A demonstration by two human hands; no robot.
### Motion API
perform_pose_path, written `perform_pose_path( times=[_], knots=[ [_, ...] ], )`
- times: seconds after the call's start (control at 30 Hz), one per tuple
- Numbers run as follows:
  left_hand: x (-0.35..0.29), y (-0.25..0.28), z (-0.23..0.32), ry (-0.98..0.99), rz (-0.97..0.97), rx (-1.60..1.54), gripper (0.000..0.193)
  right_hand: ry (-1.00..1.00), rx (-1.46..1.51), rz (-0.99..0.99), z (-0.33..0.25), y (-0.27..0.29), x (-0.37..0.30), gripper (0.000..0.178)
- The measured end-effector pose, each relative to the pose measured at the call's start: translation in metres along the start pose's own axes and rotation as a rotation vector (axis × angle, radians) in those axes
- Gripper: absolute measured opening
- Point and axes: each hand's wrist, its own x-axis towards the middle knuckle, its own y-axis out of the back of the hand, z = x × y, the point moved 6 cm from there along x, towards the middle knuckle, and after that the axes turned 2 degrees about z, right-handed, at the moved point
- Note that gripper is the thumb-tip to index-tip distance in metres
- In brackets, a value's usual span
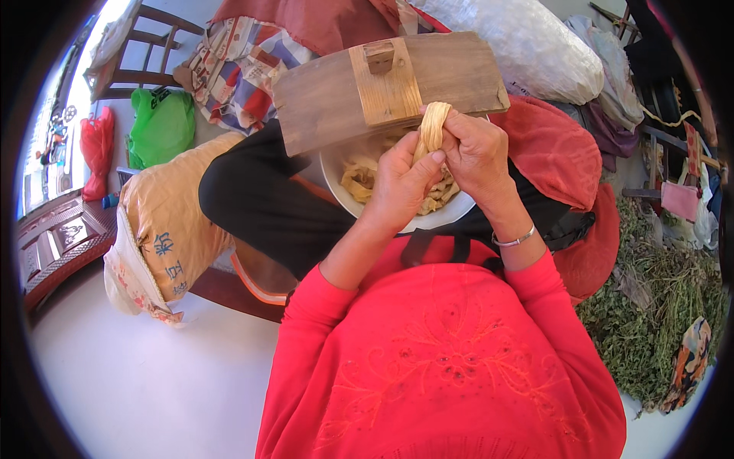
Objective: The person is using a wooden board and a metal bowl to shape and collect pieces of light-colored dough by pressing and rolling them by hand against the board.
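Note:
Both of my hands meet over a white bowl (334,186) in front of me. Between the fingers is a looped bundle of pale yellow strips (434,122), its fold sticking up. My left hand (403,182) pinches the lower part with thumb and fingers. On the other side, my right hand (479,149) is closed around the bundle, with a silvery bangle on that wrist. Beige and yellowish twisted pieces (358,178) lie in the bowl; my hands hide part of them. A wooden board (321,99) with a lighter crosspiece and a block handle lies over the bowl's far side.
A tan woven sack (180,222) stands at my left, near green (162,126) and red (97,153) plastic bags and a wooden chair (145,57). Red cloth (547,149) lies right of the bowl. Behind it is a large white sack (527,46). Dried plants (657,298) heap at the right.

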Motion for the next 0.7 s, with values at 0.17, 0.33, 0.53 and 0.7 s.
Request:
perform_pose_path(
  times=[0.17,0.33,0.53,0.7],
  knots=[
    [-0.002,0.024,0.005,-0.227,0.127,0.959,0.015,0.02,-0.046,-0.089,0.007,-0.006,-0.011,0.011],
    [-0.014,0.003,0.025,-0.68,0.154,1.38,0.033,-0.554,0.693,-0.373,0.06,-0.057,-0.06,0.022],
    [-0.01,0.009,0.009,-0.603,0.057,1.096,0.043,-0.997,1.574,-0.439,0.04,-0.069,-0.071,0.013],
    [-0.009,0.0,0.03,-0.486,0.03,0.965,0.034,-0.688,1.135,-0.355,0.042,-0.056,-0.051,0.013]
  ],
)
